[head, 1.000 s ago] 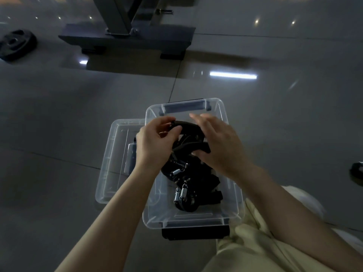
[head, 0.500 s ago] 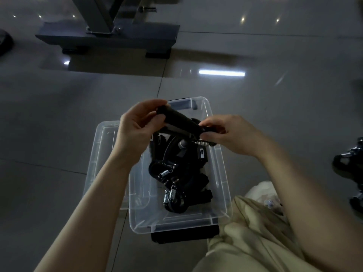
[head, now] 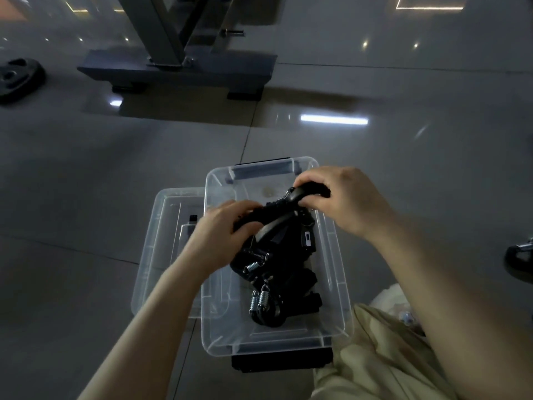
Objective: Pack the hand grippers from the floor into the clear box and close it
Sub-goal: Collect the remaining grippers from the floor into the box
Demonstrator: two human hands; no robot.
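The clear box (head: 337,284) stands open on the floor in front of me, with several black hand grippers (head: 277,269) with metal springs piled inside. Over the box's far half, both hands hold one black hand gripper (head: 277,210). My left hand (head: 222,229) grips its lower handle end. My right hand (head: 343,197) grips the upper end near the spring, by the box's far right rim. The clear lid (head: 161,241) lies flat on the floor, partly under the box's left side.
A grey machine base (head: 178,70) stands at the back. A black weight plate (head: 17,77) lies at the far left. Another dark piece of equipment (head: 519,255) sits at the right edge. My beige trouser leg (head: 375,356) is beside the box's near right corner.
Both hands have lowered the held hand gripper from above the box down onto the pile, and turned it so that the right hand's end now points to the far right.
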